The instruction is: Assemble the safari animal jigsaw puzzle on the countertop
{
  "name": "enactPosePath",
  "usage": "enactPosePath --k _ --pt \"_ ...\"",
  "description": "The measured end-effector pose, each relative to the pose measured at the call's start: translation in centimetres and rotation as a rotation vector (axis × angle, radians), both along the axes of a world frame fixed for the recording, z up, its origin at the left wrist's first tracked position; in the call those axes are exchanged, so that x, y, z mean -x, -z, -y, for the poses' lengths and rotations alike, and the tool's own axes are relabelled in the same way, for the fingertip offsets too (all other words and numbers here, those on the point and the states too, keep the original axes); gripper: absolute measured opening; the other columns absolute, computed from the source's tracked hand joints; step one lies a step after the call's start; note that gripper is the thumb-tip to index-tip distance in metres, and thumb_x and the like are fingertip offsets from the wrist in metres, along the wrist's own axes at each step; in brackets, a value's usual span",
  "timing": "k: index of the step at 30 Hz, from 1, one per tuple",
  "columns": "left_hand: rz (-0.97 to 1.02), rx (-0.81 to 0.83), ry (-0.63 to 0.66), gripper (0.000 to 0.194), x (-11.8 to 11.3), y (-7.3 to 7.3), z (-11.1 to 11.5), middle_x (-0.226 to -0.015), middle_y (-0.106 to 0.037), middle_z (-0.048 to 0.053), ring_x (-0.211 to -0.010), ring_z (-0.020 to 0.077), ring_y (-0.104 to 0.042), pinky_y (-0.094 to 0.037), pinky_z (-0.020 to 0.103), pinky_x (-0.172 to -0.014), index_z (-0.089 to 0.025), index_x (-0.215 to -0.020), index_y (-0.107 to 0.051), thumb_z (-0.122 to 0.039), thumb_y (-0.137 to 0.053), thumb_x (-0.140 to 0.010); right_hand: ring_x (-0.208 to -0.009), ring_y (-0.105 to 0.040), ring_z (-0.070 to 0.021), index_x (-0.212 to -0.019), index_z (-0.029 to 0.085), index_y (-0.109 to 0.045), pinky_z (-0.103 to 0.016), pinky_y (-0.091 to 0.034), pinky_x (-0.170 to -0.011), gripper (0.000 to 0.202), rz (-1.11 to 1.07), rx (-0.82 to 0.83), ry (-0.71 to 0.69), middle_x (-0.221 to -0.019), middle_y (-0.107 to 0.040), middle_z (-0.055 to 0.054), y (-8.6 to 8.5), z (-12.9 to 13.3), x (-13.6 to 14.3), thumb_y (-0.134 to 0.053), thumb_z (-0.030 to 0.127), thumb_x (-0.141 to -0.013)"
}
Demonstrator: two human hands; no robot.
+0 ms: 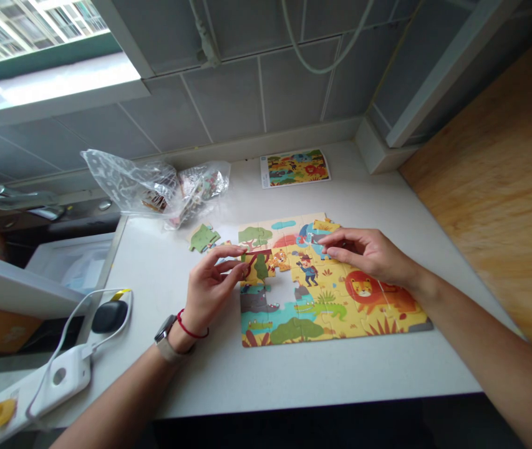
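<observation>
Left hand (212, 284) at jigsaw (326, 312), left side; right hand (371, 252) by printed elephant (303, 235); picture card (297, 168), plastic bag (125, 181) behind.

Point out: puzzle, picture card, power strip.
puzzle (335, 284), head view: yellow middle of its face
picture card (296, 169), head view: middle of printed picture
power strip (51, 391), head view: white top near its middle
</observation>
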State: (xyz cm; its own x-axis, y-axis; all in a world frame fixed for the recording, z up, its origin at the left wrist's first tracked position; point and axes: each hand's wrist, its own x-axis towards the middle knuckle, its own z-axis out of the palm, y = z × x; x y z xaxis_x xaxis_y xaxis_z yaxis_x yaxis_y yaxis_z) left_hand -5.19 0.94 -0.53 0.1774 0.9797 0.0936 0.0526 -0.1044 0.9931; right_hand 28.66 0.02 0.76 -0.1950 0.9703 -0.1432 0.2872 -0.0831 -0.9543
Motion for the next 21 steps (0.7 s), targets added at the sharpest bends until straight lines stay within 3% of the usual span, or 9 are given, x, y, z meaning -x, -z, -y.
enactPosePath --k 4,14,16,18,21 --pt "0.004 0.018 0.011 0.025 0.06 0.1 0.06 -0.114 -0.074 0.008 -0.086 0.0182 -0.081 -0.072 0.025 -0.074 -0.016 -0.105 -0.071 -0.032 -0.083 -0.09 -0.098 -0.076 -0.0256 -0.107 0.025 -0.085 -0.039 -0.063 -0.085 0.035 0.001 0.002 -0.005 -0.117 -0.083 -0.01 0.03 0.01 -0.05 -0.082 0.051 -0.086" --pt "0.034 -0.053 0.008 0.015 -0.22 -0.43 0.1 -0.116 -0.069 0.007 -0.098 0.0196 -0.079 -0.073 0.026 -0.075 -0.017 -0.101 -0.071 -0.027 -0.08 -0.093 -0.101 -0.075 -0.0272 -0.11 0.027 -0.085 -0.04 -0.061 -0.087 0.042 -0.012 0.033 -0.016 -0.118 -0.081 -0.01 0.14 -0.05 -0.21 -0.08 0.061 -0.087" --pt "0.02 -0.057 0.002 0.017 -0.2 -0.42 0.07 -0.115 -0.068 0.007 -0.098 0.0195 -0.079 -0.073 0.026 -0.075 -0.017 -0.101 -0.071 -0.029 -0.08 -0.093 -0.095 -0.075 -0.0269 -0.097 0.027 -0.087 -0.042 -0.061 -0.084 0.049 -0.04 0.015 -0.017 -0.11 -0.082 -0.011 -0.05 -0.07 -0.36 -0.068 0.073 -0.091" --pt "0.005 -0.058 0.002 0.018 -0.15 -0.38 0.05 -0.115 -0.068 0.008 -0.097 0.0191 -0.078 -0.073 0.026 -0.075 -0.017 -0.101 -0.071 -0.03 -0.08 -0.093 -0.088 -0.074 -0.0264 -0.072 0.027 -0.084 -0.044 -0.061 -0.083 0.064 -0.07 -0.023 -0.011 -0.099 -0.082 -0.012 -0.3 -0.02 -0.43 -0.056 0.08 -0.094" --pt "0.003 -0.057 0.013 0.019 -0.1 -0.27 0.06 -0.117 -0.068 0.008 -0.1 0.0194 -0.077 -0.073 0.027 -0.076 -0.017 -0.102 -0.07 -0.031 -0.079 -0.094 -0.084 -0.073 -0.0261 -0.051 0.027 -0.073 -0.047 -0.061 -0.087 0.067 -0.054 -0.082 0.074 -0.091 -0.081 -0.01 -0.69 0.21 -0.34 -0.058 0.074 -0.096"
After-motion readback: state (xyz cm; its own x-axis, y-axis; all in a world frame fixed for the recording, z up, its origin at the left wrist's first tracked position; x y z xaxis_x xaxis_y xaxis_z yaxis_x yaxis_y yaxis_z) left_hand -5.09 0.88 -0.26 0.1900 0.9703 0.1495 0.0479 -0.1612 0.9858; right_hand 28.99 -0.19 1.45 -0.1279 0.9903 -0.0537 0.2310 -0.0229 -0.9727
